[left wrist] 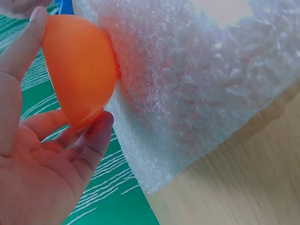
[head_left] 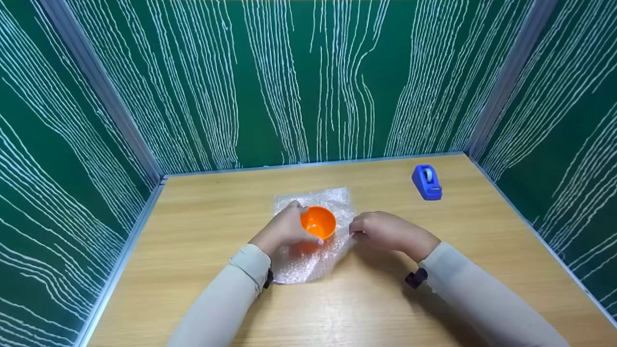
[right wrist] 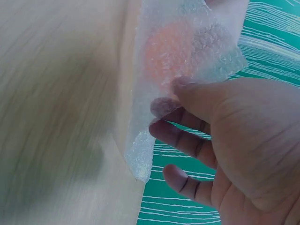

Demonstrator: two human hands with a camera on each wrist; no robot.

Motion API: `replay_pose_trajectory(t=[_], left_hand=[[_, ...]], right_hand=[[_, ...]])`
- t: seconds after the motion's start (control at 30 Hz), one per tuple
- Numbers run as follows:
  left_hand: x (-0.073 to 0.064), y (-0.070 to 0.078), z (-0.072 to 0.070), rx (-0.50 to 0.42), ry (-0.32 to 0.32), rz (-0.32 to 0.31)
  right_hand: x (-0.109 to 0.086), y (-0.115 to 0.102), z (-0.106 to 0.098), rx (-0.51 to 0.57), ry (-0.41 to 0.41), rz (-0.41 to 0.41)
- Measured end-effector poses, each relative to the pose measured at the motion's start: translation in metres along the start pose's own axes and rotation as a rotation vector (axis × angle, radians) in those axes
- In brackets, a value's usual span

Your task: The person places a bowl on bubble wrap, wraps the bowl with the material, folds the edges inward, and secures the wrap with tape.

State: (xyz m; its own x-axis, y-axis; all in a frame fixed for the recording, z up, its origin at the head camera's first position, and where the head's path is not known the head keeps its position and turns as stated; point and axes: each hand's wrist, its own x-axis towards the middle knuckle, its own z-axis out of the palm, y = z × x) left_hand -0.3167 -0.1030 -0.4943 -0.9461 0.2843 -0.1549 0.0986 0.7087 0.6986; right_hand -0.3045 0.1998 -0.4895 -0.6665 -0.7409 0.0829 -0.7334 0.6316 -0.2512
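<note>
An orange bowl (head_left: pixel 319 220) sits upright on a sheet of bubble wrap (head_left: pixel 301 270) in the middle of the table. My left hand (head_left: pixel 288 225) holds the bowl from its left side, thumb at the near rim and fingers round the far side, as the left wrist view shows on the orange wall (left wrist: pixel 82 70). At the sheet's right edge, my right hand (head_left: pixel 378 231) pinches the bubble wrap between thumb and fingertips. In the right wrist view that edge is lifted, and the bowl (right wrist: pixel 168 51) shows blurred through the bubble wrap (right wrist: pixel 140 145).
A blue tape dispenser (head_left: pixel 427 183) stands at the back right of the wooden table (head_left: pixel 202 217). Green panels with white lines (head_left: pixel 270 96) enclose the table at the back and both sides, joined by grey metal posts (head_left: pixel 506 72).
</note>
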Motion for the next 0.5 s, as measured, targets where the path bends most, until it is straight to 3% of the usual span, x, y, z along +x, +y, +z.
replay_pose_trajectory(t=[0.07, 0.3, 0.5], left_hand=[[0.000, 0.000, 0.000, 0.007, 0.004, 0.017], [-0.005, 0.001, -0.006, -0.001, -0.001, 0.048], [-0.002, 0.004, -0.009, 0.018, -0.024, 0.058]], right_hand=[[0.003, -0.001, -0.001, -0.008, 0.017, -0.006], [0.016, -0.006, -0.003, 0.017, 0.040, 0.101], [0.030, -0.010, -0.007, 0.005, 0.069, 0.143]])
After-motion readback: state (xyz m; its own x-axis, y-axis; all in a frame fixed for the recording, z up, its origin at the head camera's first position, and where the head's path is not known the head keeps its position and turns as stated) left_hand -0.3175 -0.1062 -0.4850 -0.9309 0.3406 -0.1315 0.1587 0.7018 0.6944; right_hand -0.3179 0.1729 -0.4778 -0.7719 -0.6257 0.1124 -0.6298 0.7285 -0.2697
